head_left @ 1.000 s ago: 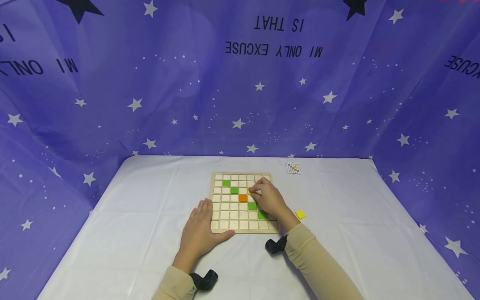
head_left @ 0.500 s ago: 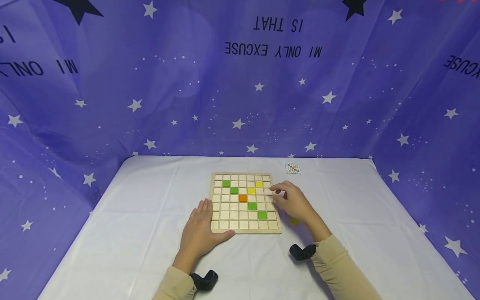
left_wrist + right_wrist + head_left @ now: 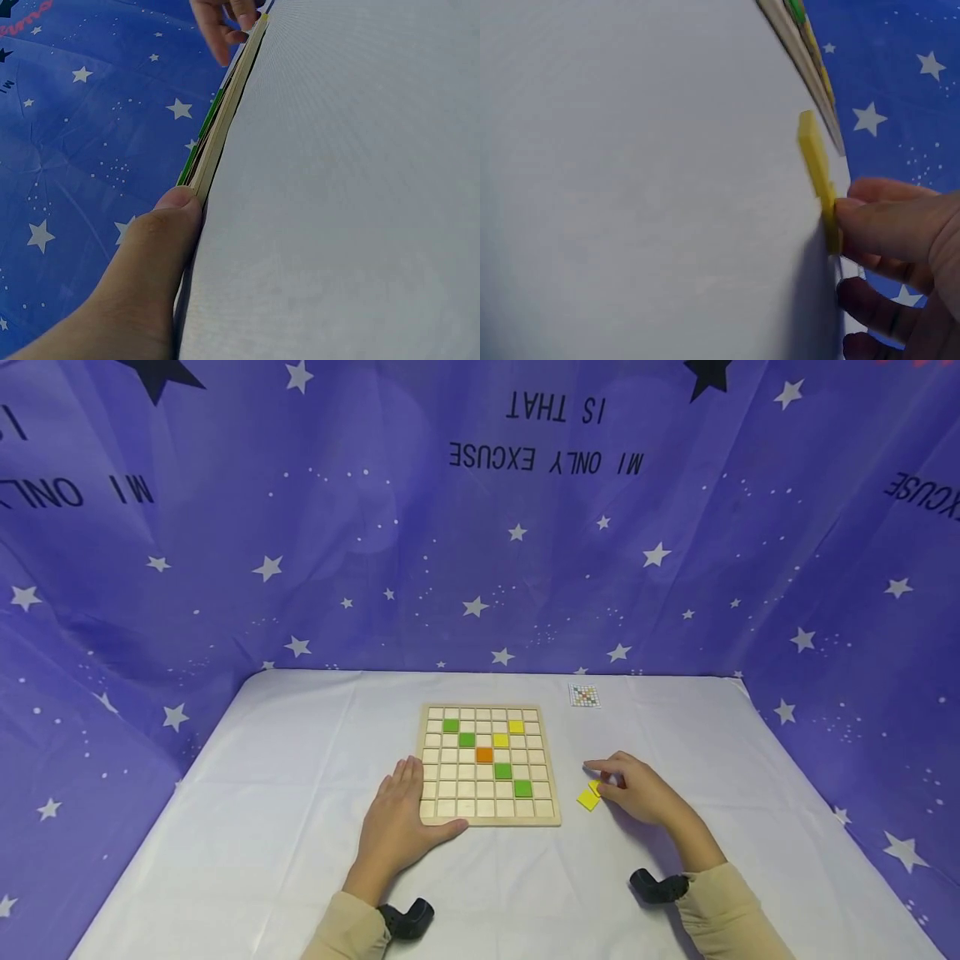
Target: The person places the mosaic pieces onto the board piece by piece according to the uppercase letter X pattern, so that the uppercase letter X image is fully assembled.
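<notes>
My left hand (image 3: 397,821) lies spread at the near left corner of the wooden grid board (image 3: 555,802), fingers along its left side and thumb at its front edge. In the left wrist view that thumb (image 3: 161,232) presses against the board's rim. Set in the grid are several green tiles (image 3: 503,771), an orange tile (image 3: 484,755) and two yellow tiles (image 3: 516,727). Right of the board, my right hand (image 3: 637,787) is over two loose yellow tiles (image 3: 588,800) lying edge to edge. Its thumb (image 3: 877,225) touches the nearer-to-hand one, while the index finger reaches out straight.
A small printed pattern card (image 3: 585,696) lies behind the board at the right on the white tablecloth (image 3: 285,793). A purple star-print curtain (image 3: 420,568) stands around the table's back and sides. Each wrist carries a black camera (image 3: 658,887).
The right hand has let go of a yellow tile in the board, then moved right and toward me to the loose yellow tiles. The left hand has stayed at the board's corner.
</notes>
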Available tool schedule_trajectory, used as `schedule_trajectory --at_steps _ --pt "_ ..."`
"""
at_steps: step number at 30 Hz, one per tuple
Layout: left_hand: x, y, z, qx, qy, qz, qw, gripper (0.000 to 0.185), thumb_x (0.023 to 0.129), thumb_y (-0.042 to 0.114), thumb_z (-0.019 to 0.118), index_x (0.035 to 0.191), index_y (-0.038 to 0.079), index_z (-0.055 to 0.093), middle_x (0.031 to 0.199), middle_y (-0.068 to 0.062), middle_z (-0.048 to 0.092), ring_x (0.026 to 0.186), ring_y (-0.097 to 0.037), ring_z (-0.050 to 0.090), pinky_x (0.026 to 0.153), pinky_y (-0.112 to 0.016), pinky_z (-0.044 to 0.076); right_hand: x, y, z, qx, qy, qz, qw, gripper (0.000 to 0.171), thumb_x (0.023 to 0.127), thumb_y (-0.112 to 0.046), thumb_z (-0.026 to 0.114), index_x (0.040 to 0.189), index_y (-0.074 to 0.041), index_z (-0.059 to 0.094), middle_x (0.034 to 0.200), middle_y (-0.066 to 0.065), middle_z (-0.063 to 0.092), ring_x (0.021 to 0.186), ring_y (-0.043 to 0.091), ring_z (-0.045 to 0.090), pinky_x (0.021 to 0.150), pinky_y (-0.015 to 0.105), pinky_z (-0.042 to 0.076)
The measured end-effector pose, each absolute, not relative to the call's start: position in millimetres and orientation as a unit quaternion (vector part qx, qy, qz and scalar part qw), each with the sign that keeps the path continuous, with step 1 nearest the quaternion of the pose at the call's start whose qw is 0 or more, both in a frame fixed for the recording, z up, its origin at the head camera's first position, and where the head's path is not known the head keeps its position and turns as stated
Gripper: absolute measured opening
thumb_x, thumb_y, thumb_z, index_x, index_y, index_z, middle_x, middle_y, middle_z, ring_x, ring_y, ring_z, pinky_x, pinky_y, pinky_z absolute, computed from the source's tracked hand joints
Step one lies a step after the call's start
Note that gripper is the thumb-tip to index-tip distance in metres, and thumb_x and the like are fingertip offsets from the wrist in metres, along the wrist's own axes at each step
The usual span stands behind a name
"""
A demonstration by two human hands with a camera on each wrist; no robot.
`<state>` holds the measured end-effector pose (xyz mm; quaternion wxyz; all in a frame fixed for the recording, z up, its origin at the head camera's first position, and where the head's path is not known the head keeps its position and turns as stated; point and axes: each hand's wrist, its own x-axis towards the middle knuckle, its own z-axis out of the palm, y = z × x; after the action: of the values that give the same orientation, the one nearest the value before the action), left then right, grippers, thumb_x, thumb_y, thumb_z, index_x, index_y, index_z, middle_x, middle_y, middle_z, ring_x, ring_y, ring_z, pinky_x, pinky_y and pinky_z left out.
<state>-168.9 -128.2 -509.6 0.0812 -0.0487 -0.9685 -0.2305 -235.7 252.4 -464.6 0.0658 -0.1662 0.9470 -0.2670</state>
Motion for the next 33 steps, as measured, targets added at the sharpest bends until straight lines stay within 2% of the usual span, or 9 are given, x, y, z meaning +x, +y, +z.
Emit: schedule_trajectory --at_steps 6,11,16,23,30,33 --pt "-169 -127 -510 -0.051 -0.967 -0.231 0.090 0.129 0.067 0.085 0.064 0.153 -0.004 0.028 0.161 -0.018 0.030 0.151 -0.032 0.027 0.125 -0.047 0.024 -235 257 -471 -0.150 0.946 -0.279 0.068 0.021 0.094 -0.011 0.067 0.112 -0.016 0.074 0.102 0.000 0.060 0.079 0.014 0.047 0.065 0.024 0.041" --pt "-170 -127 -510 -0.051 -0.969 -0.227 0.080 0.130 0.067 0.086 0.062 0.154 -0.004 0.026 0.162 -0.018 0.028 0.152 -0.032 0.025 0.125 -0.047 0.022 -237 256 -471 -0.129 0.949 -0.281 0.063 0.010 0.092 -0.014 0.069 0.100 -0.017 0.065 0.096 -0.001 0.062 0.079 0.014 0.051 0.069 0.028 0.043" --pt "-171 -128 -511 -0.046 -0.972 -0.223 0.064 0.132 0.067 0.088 0.060 0.156 -0.003 0.021 0.163 -0.016 0.024 0.153 -0.031 0.021 0.126 -0.047 0.019 -245 241 -465 -0.117 0.945 -0.303 0.044 0.012 0.091 -0.016 0.072 0.098 -0.017 0.063 0.095 0.000 0.068 0.074 0.014 0.056 0.067 0.028 0.047" --pt "-170 -128 -510 -0.046 -0.971 -0.227 0.065 0.132 0.067 0.087 0.061 0.155 -0.003 0.022 0.163 -0.016 0.025 0.153 -0.031 0.021 0.126 -0.047 0.021 -252 191 -461 -0.115 0.919 -0.374 0.041 0.011 0.091 -0.018 0.073 0.099 -0.019 0.065 0.100 0.003 0.068 0.066 0.016 0.055 0.049 0.027 0.050" --pt "-170 -127 -509 -0.045 -0.971 -0.226 0.064 0.131 0.067 0.087 0.061 0.155 -0.003 0.023 0.163 -0.016 0.025 0.153 -0.030 0.021 0.126 -0.047 0.021 -251 130 -467 -0.154 0.905 -0.395 0.030 0.011 0.090 -0.023 0.074 0.099 -0.024 0.068 0.095 -0.006 0.070 0.071 0.011 0.058 0.064 0.027 0.050" --pt "-170 -128 -509 -0.046 -0.972 -0.222 0.064 0.132 0.068 0.088 0.060 0.155 -0.003 0.022 0.163 -0.016 0.025 0.153 -0.030 0.021 0.126 -0.047 0.021 -248 108 -468 -0.172 0.902 -0.395 0.029 0.011 0.091 -0.024 0.073 0.101 -0.025 0.068 0.096 -0.009 0.070 0.068 0.009 0.059 0.062 0.026 0.052"
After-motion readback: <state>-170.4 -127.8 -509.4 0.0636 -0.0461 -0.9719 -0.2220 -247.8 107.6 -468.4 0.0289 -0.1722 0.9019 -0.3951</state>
